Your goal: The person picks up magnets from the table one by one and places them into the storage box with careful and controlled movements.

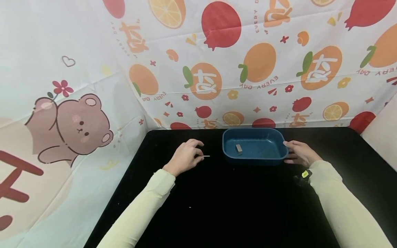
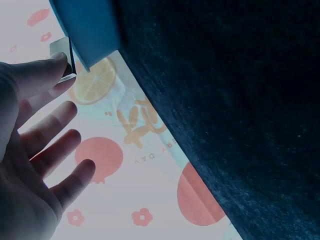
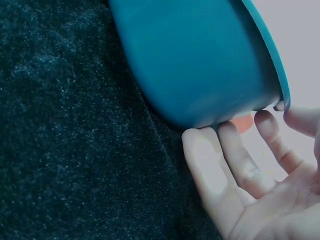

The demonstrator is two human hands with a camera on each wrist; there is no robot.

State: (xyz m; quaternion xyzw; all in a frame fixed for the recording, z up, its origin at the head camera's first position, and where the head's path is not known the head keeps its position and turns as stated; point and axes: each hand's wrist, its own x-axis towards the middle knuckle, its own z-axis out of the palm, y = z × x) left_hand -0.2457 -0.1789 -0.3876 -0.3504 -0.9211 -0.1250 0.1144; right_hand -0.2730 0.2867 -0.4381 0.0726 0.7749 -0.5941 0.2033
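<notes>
A blue plastic basin [image 1: 255, 161] stands on the black tabletop. Inside it, toward the left end, lies a small grey rectangular block [image 1: 238, 148]. My left hand [image 1: 186, 155], left of the basin, pinches a small flat metallic block [image 2: 59, 46] between thumb and index finger; the other fingers are spread. Seen from the head, that block [image 1: 206, 156] is a thin bright strip pointing at the basin. My right hand [image 1: 299, 153] holds the basin's right end, its thumb at the rim and its fingers [image 3: 202, 155] against the outer wall.
Behind the black table [image 1: 235, 206] hangs a white cloth [image 1: 248, 100] printed with fruit. A bear-printed cloth [image 1: 80, 127] covers the left side. A tiny white speck [image 1: 190, 207] lies on the tabletop. Something dark with a yellow-green label [image 1: 305, 174] sits at my right wrist.
</notes>
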